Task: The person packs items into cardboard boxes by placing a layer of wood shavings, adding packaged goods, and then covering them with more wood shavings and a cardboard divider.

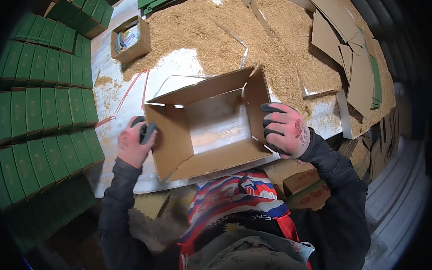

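An open brown cardboard box lies on its side on the metal table, its open mouth facing up at me. My left hand, in a pink and black glove, grips the box's left flap near its lower corner. My right hand, gloved the same way, clasps the right wall of the box. Both forearms wear dark sleeves.
Sawdust-like shavings cover the far table. Rows of green boxes stand stacked at the left. A small open carton sits at the back left. Flat cardboard sheets pile up at the right. A red strap lies beside the box.
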Tool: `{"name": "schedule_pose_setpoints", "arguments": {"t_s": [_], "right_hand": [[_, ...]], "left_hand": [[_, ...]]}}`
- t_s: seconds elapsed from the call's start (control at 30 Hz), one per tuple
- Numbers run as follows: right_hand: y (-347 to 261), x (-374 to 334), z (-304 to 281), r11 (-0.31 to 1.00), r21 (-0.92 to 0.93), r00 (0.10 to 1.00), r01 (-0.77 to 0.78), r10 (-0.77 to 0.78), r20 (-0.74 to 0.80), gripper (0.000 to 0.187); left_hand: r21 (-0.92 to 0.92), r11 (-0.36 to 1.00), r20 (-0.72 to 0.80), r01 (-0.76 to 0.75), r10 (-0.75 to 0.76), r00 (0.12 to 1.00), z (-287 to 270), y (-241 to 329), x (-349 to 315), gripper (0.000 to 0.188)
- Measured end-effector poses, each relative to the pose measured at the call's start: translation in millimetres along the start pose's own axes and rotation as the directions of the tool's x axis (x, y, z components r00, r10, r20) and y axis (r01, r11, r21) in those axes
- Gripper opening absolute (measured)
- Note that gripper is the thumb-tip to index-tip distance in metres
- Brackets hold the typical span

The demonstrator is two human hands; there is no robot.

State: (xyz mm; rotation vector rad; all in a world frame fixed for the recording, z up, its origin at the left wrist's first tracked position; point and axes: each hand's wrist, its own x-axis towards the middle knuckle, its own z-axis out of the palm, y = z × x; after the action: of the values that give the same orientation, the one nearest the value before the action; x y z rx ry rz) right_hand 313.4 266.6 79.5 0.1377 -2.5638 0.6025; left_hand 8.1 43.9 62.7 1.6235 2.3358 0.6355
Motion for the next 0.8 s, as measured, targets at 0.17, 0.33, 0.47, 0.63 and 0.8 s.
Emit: {"name": "schedule_pose_setpoints", "arguments": {"t_s": [0.17,0.33,0.47,0.63,0.8], "right_hand": [[11,9,33,0.901,0.419,0.946,0.114,-0.227,0.230,0.014],[39,-30,84,0.730,0.556,0.841,-0.398,0.047,0.540,0.013],[22,-71,-18,0.274,0.799,0.831,-0.535,0.341,0.439,0.089],[26,-77,64,0.519,0.344,0.565,-0.783,0.824,0.043,0.108],[27,-43,75,0.141,0.633,0.352,-0.761,0.910,0.220,0.097]], "left_hand": [[0.261,0.882,-0.353,-0.393,0.466,0.811,44,26,34,0.043],[0.030,0.550,0.246,-0.835,0.806,0.539,153,82,90,0.047],[-0.074,0.872,0.551,-0.484,0.440,0.709,167,74,90,0.058],[-0.472,0.843,0.341,-0.257,0.443,0.829,130,88,105,0.048],[-0.195,0.971,0.173,0.139,-0.105,0.979,51,-8,125,0.075]]}}
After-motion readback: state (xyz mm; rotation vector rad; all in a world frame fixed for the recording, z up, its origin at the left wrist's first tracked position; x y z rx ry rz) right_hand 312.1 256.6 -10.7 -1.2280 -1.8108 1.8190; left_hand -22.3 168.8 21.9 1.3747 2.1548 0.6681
